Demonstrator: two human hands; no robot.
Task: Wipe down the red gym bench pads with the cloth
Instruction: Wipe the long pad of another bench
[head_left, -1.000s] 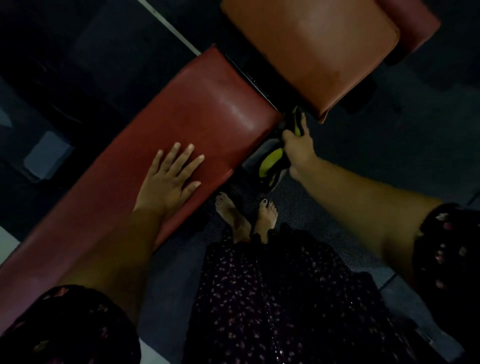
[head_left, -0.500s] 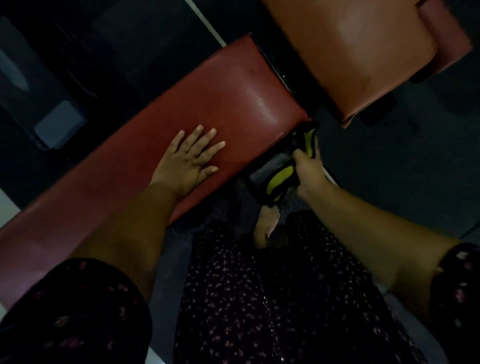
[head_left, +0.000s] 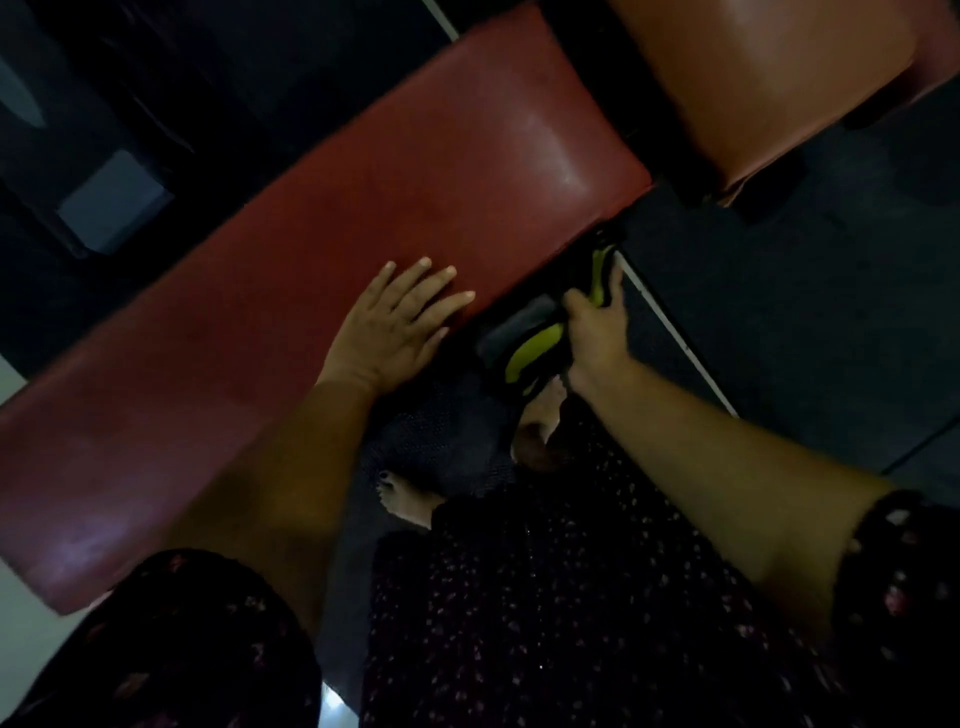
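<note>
Red pad (head_left: 415, 182) under flat left hand (head_left: 387, 332); right hand (head_left: 597, 338) grips yellow-black cloth (head_left: 530, 353) alongside; orange pad (head_left: 753, 78) beyond.

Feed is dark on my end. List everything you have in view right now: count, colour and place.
long bench pad: one, red, diagonal, lower left to top centre
second pad: one, orange-red, top right
cloth: one, yellow-green and dark grey, beside the long pad's near edge
floor: dark, right side, crossed by a white strip
grey block: one, upper left, unclear
dress: dark, pink-flecked, bottom
feet: two, bare, on the floor by the bench
left hand: flat on the long bench pad
right hand: grips the cloth
</note>
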